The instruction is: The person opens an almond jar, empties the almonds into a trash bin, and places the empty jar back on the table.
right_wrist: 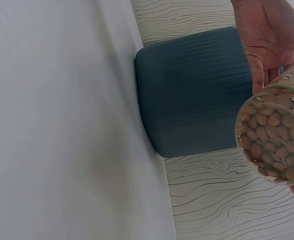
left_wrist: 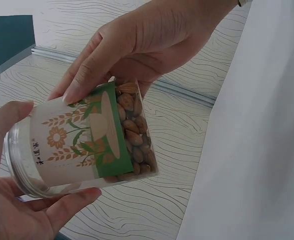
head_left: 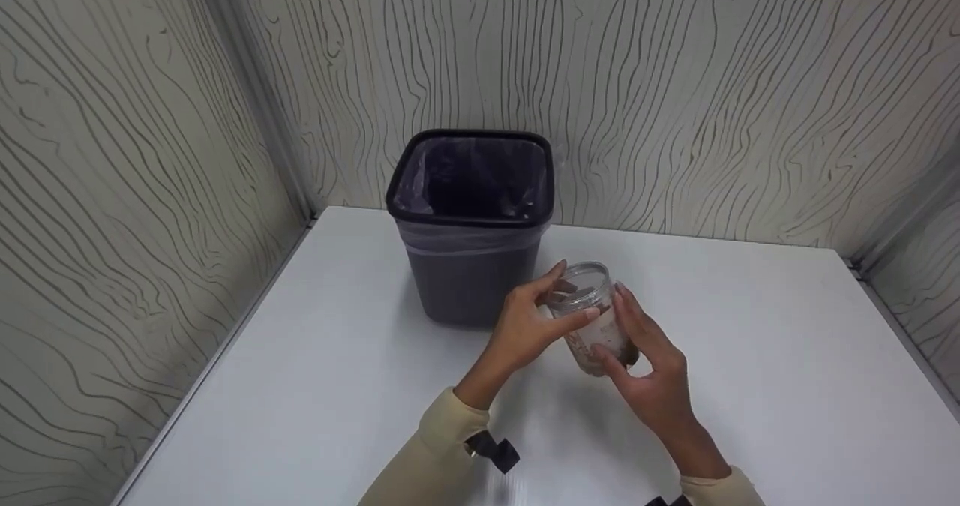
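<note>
Both hands hold a clear round jar [head_left: 596, 337] over the table, tilted with its base toward the right hand. Almonds [left_wrist: 133, 132] show through its lower part. A printed paper label with flowers, wheat ears and a green band wraps its side. My left hand [head_left: 525, 322] grips the jar around its rim end, thumb on the near side and fingers on the far side. The right hand [head_left: 660, 375] holds the lower body from the right, thumb in front. In the right wrist view, the jar's base [right_wrist: 274, 145] faces the camera, packed with almonds.
A dark bin [head_left: 472, 281] with a clear plastic liner stands on the white table [head_left: 322, 386], just behind and left of the hands. Wood-grain patterned panels [head_left: 675, 101] enclose the table at the back and sides, with metal strips along the corners.
</note>
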`<state>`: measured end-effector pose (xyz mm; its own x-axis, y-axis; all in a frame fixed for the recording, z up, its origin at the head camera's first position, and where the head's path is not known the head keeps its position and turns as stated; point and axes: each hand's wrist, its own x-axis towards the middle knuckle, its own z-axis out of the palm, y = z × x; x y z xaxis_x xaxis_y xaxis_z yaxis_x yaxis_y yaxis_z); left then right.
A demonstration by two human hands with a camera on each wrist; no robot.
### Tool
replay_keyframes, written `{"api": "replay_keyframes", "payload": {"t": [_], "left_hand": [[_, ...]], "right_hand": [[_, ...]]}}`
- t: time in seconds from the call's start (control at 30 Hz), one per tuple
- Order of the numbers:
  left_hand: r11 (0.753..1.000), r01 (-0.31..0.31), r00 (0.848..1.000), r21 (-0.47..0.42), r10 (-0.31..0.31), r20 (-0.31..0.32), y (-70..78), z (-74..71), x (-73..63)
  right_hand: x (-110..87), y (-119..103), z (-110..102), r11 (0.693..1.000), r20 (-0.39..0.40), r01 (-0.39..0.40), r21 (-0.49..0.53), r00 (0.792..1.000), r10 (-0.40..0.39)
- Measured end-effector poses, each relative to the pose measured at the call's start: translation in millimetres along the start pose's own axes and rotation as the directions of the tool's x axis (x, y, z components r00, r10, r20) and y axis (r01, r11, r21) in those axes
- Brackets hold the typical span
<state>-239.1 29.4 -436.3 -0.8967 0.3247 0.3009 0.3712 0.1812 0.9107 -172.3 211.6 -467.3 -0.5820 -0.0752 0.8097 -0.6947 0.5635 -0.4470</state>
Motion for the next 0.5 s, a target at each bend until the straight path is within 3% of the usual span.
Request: {"api": "replay_keyframes", "payload": {"t": [0.17,0.5], "left_hand": [[1.000,0.003,1.000,-0.022,-0.003,0.001,2.7,0.3,-0.4],[0.994,0.014,1.000,-0.106,-0.013,0.014,4.5,0.3,-2.9]], "right_hand": [[2.8,-4.6,-1.6,1.000,-0.014,0.027,0.014,1.000,-0.026],[-6.5,15.4,3.1,0.997,0.000,0.075,0.022,0.997,-0.075]]}}
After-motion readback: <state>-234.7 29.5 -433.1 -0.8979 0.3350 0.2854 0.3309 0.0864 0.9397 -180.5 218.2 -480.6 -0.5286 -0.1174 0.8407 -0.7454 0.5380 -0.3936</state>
